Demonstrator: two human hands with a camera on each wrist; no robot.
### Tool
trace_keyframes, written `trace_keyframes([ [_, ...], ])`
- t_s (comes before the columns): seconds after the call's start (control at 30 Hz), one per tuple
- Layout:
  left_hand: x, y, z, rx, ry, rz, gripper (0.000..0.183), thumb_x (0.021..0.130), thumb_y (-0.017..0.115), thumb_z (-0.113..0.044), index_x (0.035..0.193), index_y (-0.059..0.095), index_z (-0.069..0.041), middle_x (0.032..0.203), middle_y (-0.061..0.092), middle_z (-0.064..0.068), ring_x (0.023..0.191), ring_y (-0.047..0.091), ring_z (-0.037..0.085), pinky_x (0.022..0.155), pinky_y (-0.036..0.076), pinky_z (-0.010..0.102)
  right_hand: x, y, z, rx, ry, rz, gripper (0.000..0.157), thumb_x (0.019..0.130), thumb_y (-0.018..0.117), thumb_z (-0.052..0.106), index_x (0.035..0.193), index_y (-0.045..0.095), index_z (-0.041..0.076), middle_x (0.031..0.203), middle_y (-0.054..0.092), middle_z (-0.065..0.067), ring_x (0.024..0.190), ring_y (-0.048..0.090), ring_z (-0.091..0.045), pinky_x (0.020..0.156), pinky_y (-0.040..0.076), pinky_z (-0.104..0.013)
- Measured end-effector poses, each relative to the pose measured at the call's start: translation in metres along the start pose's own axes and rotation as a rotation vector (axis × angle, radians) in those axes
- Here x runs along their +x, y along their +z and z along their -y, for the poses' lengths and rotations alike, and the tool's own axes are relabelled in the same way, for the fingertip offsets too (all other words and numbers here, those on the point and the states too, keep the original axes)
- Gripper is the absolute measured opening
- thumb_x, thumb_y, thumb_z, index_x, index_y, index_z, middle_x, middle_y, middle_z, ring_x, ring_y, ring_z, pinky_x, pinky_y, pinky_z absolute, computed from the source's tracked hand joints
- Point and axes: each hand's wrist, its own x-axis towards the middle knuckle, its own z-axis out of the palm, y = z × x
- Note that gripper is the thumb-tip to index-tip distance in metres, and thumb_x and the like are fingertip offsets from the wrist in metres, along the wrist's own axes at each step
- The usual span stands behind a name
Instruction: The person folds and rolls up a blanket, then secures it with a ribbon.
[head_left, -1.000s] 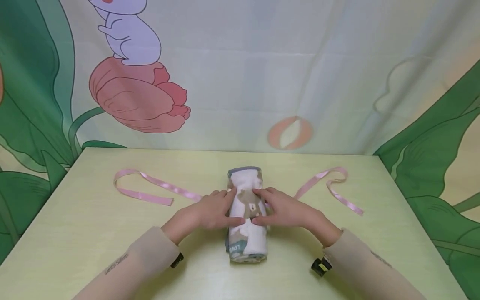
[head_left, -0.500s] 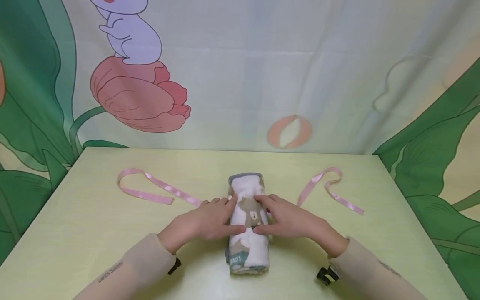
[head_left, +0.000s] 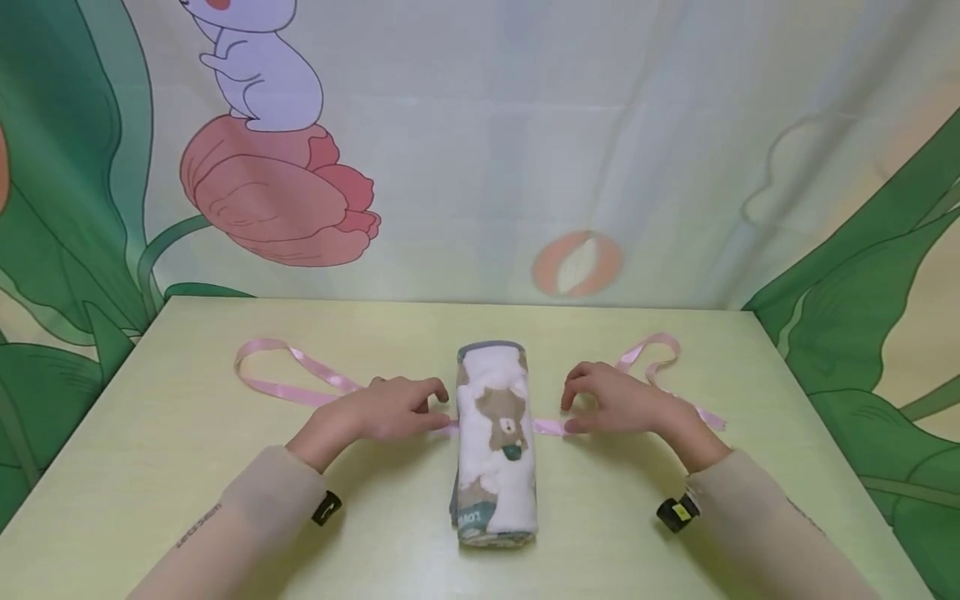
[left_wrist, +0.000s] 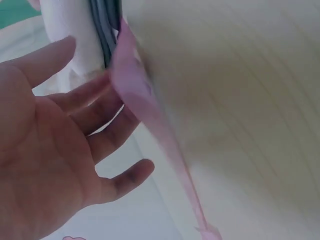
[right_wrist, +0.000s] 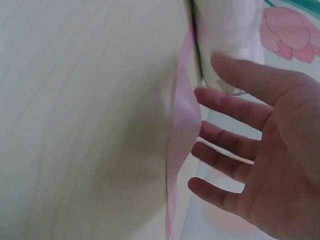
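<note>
A rolled towel (head_left: 495, 492), white with brown bears and a bluish edge, lies lengthwise in the middle of the table. From both its sides a pink satin ribbon (head_left: 551, 427) runs out, the stretch between hidden by the roll. My left hand (head_left: 386, 408) is just left of the towel; in the left wrist view its fingertips touch the ribbon (left_wrist: 132, 85), with the thumb held apart. To the right of the roll is my right hand (head_left: 622, 400). Its spread fingers touch the other ribbon half (right_wrist: 184, 120) in the right wrist view, the thumb likewise apart.
The ribbon's left tail (head_left: 262, 343) curves in a loop on the pale table (head_left: 150, 483), and its right tail (head_left: 660, 340) curls near the far right. Behind the table's back edge hangs a printed curtain (head_left: 450, 167).
Both hands were resting on the towel; they have let go and moved outward, one to each side, onto the ribbon. Between the earlier frames the towel shifted slightly toward me.
</note>
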Motion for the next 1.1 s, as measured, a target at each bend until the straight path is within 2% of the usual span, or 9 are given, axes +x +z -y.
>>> trace_keyframes([
  [0.1, 0.0, -0.002, 0.004, 0.022, -0.007, 0.04, 0.024, 0.101, 0.064, -0.04, 0.105, 0.068, -0.016, 0.079, 0.062, -0.006, 0.072, 0.056, 0.012, 0.08, 0.045, 0.044, 0.001, 0.001, 0.001, -0.05, -0.017, 0.052, 0.016, 0.084, 0.086, 0.021, 0.081, 0.07, 0.02, 0.103, 0.059, 0.0, 0.096, 0.054, -0.022, 0.085, 0.045, -0.04],
  [0.17, -0.001, -0.004, 0.007, 0.033, -0.002, 0.064, 0.022, 0.101, 0.066, -0.037, 0.093, 0.069, -0.016, 0.076, 0.06, -0.006, 0.069, 0.054, 0.012, 0.072, 0.045, 0.037, 0.001, 0.003, 0.002, -0.066, 0.006, 0.073, 0.019, 0.083, 0.087, 0.02, 0.082, 0.068, 0.02, 0.1, 0.058, 0.002, 0.092, 0.052, -0.018, 0.082, 0.045, -0.037],
  [0.33, -0.005, -0.009, 0.018, 0.031, 0.044, 0.063, 0.029, 0.101, 0.066, -0.028, 0.076, 0.062, -0.014, 0.066, 0.046, -0.006, 0.063, 0.043, 0.01, 0.062, 0.036, 0.028, 0.001, 0.006, 0.002, -0.043, 0.094, 0.109, 0.023, 0.085, 0.085, 0.017, 0.095, 0.066, 0.012, 0.09, 0.057, 0.003, 0.082, 0.051, -0.013, 0.075, 0.047, -0.033],
  [0.43, -0.009, -0.013, 0.025, 0.004, 0.078, 0.038, 0.036, 0.101, 0.066, -0.028, 0.069, 0.053, -0.016, 0.063, 0.039, -0.007, 0.06, 0.037, 0.008, 0.06, 0.033, 0.027, 0.0, 0.008, 0.0, -0.053, 0.104, 0.131, 0.019, 0.088, 0.081, 0.019, 0.083, 0.063, 0.016, 0.077, 0.052, 0.007, 0.071, 0.046, -0.01, 0.069, 0.041, -0.033],
  [0.53, -0.013, -0.02, 0.033, -0.032, 0.087, 0.023, 0.042, 0.101, 0.065, -0.034, 0.067, 0.047, -0.017, 0.062, 0.036, -0.008, 0.058, 0.035, 0.007, 0.059, 0.031, 0.028, -0.001, 0.007, -0.002, -0.107, 0.076, 0.122, 0.03, 0.09, 0.078, 0.021, 0.069, 0.057, 0.021, 0.069, 0.045, 0.01, 0.063, 0.04, -0.007, 0.066, 0.035, -0.033],
  [0.67, -0.022, -0.028, 0.043, -0.104, 0.055, -0.001, 0.046, 0.101, 0.064, -0.044, 0.068, 0.045, -0.017, 0.061, 0.035, -0.008, 0.057, 0.034, 0.008, 0.058, 0.032, 0.029, -0.006, 0.001, -0.006, -0.132, 0.049, 0.088, 0.039, 0.095, 0.074, 0.023, 0.063, 0.051, 0.021, 0.062, 0.034, 0.012, 0.058, 0.032, -0.005, 0.061, 0.03, -0.027],
  [0.77, -0.031, -0.033, 0.051, -0.194, 0.015, -0.017, 0.05, 0.101, 0.062, -0.049, 0.068, 0.044, -0.016, 0.059, 0.034, -0.007, 0.055, 0.032, 0.01, 0.057, 0.032, 0.029, -0.012, -0.006, -0.011, -0.073, 0.067, 0.095, 0.043, 0.099, 0.07, 0.026, 0.061, 0.05, 0.02, 0.057, 0.032, 0.014, 0.054, 0.03, -0.003, 0.055, 0.028, -0.024],
  [0.9, -0.04, -0.04, 0.063, -0.356, -0.005, -0.017, 0.052, 0.104, 0.06, -0.045, 0.069, 0.044, -0.01, 0.057, 0.032, -0.005, 0.054, 0.028, 0.012, 0.055, 0.03, 0.027, -0.022, -0.019, -0.017, 0.051, 0.113, 0.105, 0.046, 0.099, 0.07, 0.035, 0.058, 0.059, 0.017, 0.05, 0.043, 0.017, 0.048, 0.033, -0.001, 0.051, 0.03, -0.023],
  [1.1, -0.053, -0.052, 0.079, -0.44, 0.02, -0.079, 0.047, 0.106, 0.059, -0.037, 0.074, 0.045, -0.005, 0.059, 0.033, -0.002, 0.057, 0.03, 0.013, 0.061, 0.034, 0.029, -0.038, -0.042, -0.03, 0.185, 0.138, 0.015, 0.053, 0.099, 0.07, 0.04, 0.054, 0.057, 0.015, 0.053, 0.046, 0.01, 0.056, 0.041, -0.01, 0.063, 0.037, -0.031],
])
